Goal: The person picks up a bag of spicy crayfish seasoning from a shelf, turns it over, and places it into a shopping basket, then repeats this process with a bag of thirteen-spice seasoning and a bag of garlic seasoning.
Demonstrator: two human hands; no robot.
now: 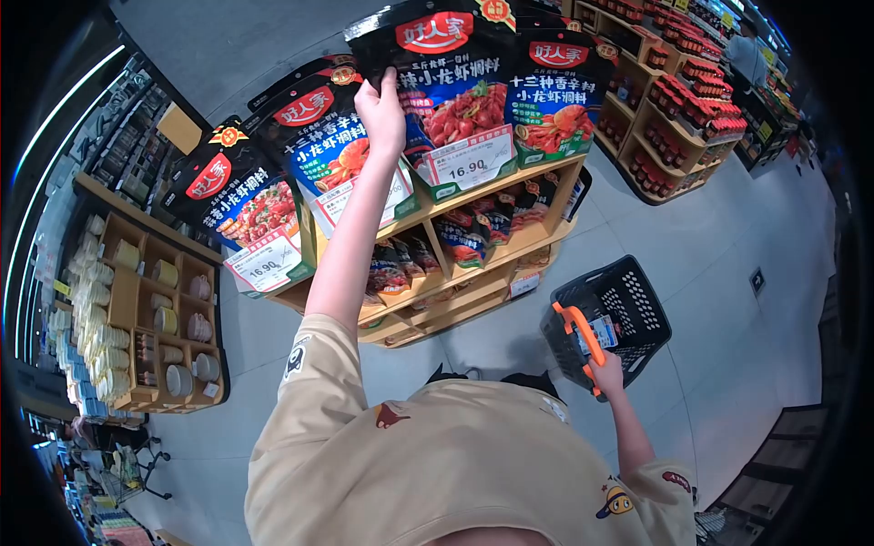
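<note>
My left hand (381,116) is raised to the display's top and closed on the left edge of a black and blue crayfish seasoning pouch (452,91), its thumb on the front. Similar pouches stand beside it: one to the right (557,96) and others to the left, partly behind my forearm. A white price card (469,168) reading 16.90 sits below the held pouch. Down at my right side, my right hand (607,371) is wrapped round the orange handle (581,335) of a black shopping basket (643,314). A blue and white label shows at the basket's handle side.
The wooden display shelf (428,211) in front of me holds more pouches in its lower compartments. On the left stands a shelf of bowls and dishes (168,323). Shelves of red-capped jars (683,109) and a distant person (742,55) are at upper right. Grey floor tiles (710,264) lie beyond the basket.
</note>
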